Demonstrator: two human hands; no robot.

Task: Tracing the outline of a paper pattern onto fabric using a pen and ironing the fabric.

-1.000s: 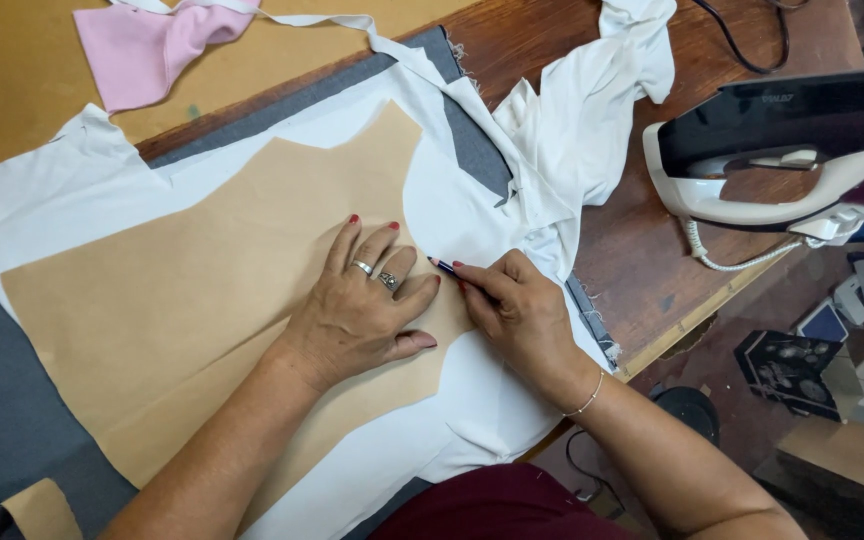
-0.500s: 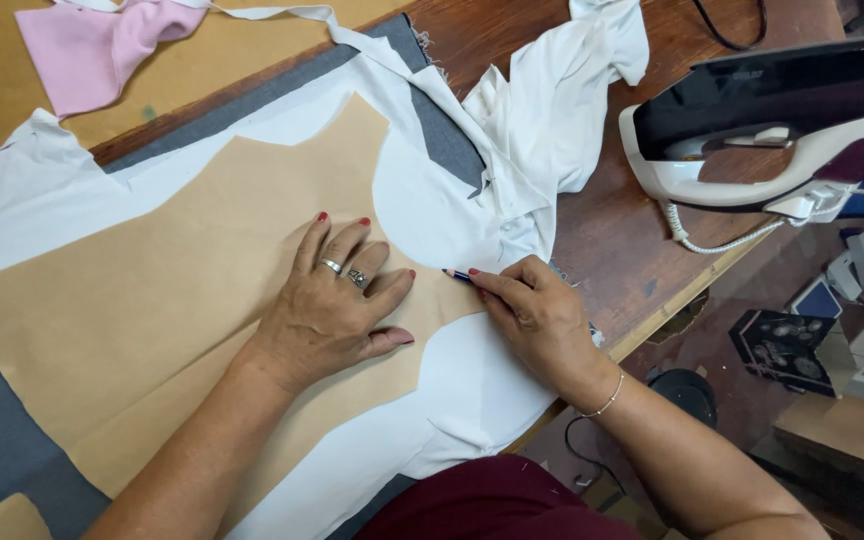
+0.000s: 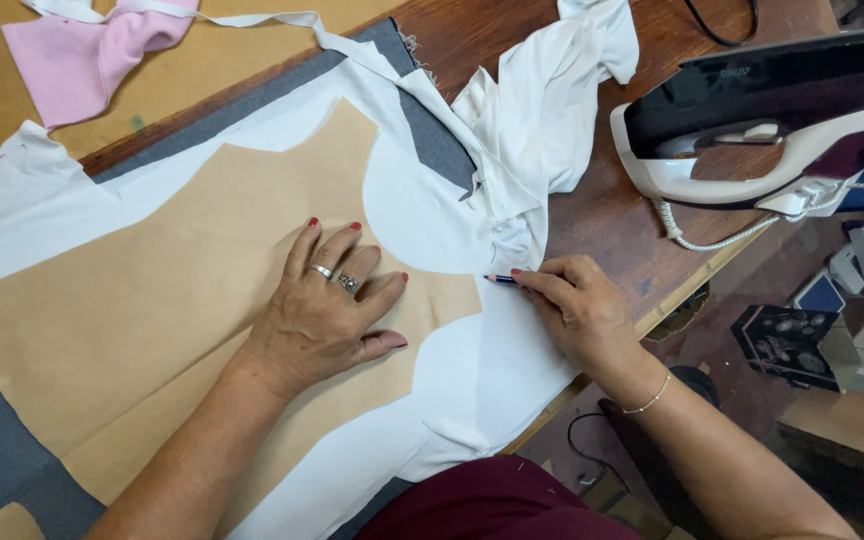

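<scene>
We press our left hand flat, fingers spread, on the brown paper pattern. It lies on the white cloth on the table. Our right hand pinches a blue pencil, its tip at the pattern's edge. Farther off sit an iron and pink cloth.

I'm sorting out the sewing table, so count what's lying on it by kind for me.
Brown paper pattern: 1
White fabric: 1
Grey fabric: 1
Pink fabric: 1
Pencil, in the right hand: 1
Clothes iron: 1
Total: 6
</scene>
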